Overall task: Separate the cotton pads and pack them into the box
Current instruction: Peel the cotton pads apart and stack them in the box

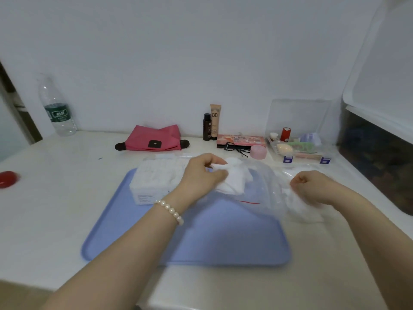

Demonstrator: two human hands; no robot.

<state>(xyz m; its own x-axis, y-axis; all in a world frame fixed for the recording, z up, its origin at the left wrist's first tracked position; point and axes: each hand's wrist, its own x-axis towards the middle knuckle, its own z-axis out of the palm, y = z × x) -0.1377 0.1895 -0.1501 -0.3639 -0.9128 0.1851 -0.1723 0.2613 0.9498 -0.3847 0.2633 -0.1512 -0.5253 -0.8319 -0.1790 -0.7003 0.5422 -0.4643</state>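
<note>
A white table (67, 220) bore a blue tray (201, 242) near its front, with a crumpled clear plastic bag (268, 189) lying partly over the tray's right edge. Along the wall stood a water bottle (57, 108), a pink pouch (154, 139), two cosmetic tubes (212, 124), a palette (241, 140), a pink jar (258, 151) and a clear organiser box (299, 148). A red object (7, 179) lay far left
</note>
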